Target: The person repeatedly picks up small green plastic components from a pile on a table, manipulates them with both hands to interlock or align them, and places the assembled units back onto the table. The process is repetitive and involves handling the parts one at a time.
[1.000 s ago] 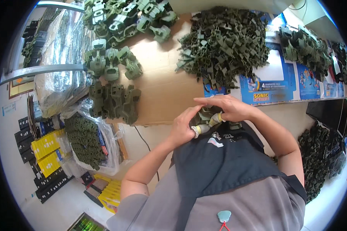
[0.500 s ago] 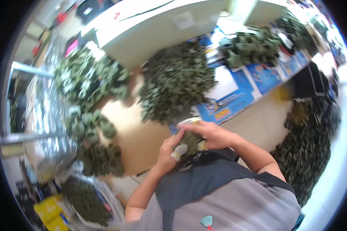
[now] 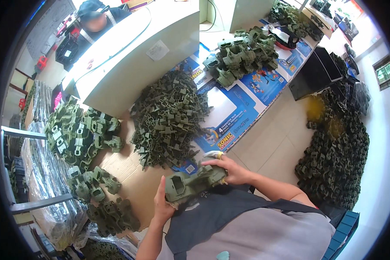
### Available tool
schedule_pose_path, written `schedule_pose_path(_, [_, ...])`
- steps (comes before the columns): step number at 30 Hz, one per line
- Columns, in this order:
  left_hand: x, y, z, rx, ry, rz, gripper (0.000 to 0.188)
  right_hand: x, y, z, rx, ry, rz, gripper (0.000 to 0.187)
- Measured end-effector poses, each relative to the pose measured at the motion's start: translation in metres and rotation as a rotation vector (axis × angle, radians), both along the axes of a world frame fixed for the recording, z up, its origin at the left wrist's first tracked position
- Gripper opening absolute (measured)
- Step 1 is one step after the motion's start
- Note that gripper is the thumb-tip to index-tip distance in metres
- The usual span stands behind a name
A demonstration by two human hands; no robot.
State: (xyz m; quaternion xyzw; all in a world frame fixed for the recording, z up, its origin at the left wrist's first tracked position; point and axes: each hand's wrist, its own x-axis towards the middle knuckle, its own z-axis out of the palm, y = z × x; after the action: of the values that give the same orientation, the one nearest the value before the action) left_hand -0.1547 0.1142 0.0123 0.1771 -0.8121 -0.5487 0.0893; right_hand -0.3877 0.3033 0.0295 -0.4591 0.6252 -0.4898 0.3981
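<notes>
In front of my apron I hold an olive-green plastic toy vehicle body (image 3: 194, 183) with a squarish opening at its left end. My left hand (image 3: 162, 203) grips that end, thumb up along its side. At the other end my right hand (image 3: 232, 169) is closed round the body, with whitish and yellow coverings on some fingertips. Just beyond it lies a large heap of small green plastic parts (image 3: 171, 121). Similar green bodies (image 3: 84, 132) are piled at the left, and smaller groups of them (image 3: 112, 216) sit nearer to my left arm.
Blue printed cardboard (image 3: 236, 115) covers the table, bearing a row of green bodies (image 3: 242, 54). A pale partition (image 3: 134, 56) stands behind the heap; a person (image 3: 97, 26) is beyond it. Plastic-wrapped goods (image 3: 47, 173) are on the left, and a big dark-green heap (image 3: 333, 156) on the right.
My hands have moved apart, and the green body now lies lengthwise between them, plainly visible. The view has shifted, bringing the person beyond the partition into sight.
</notes>
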Motion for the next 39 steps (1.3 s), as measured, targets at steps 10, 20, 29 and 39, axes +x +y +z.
schedule_pose_path(10, [-0.025,-0.023,0.023,-0.053,-0.173,0.424,0.082,-0.275,-0.042,-0.035,-0.392,0.736,-1.197,0.053])
schedule_pose_path(20, [0.128,-0.010,0.015,-0.498,-0.548,0.887,0.063,-0.581,-0.017,-0.143,0.753,1.290,-0.939,0.073])
schedule_pose_path(29, [0.164,-0.135,-0.072,-0.481,-0.565,1.083,0.065,-0.549,-0.045,-0.107,0.041,1.387,-0.708,0.056])
schedule_pose_path(39, [0.110,-0.215,-0.093,-0.509,-0.657,0.819,0.082,-0.023,-0.177,-0.008,0.094,0.582,0.288,0.040])
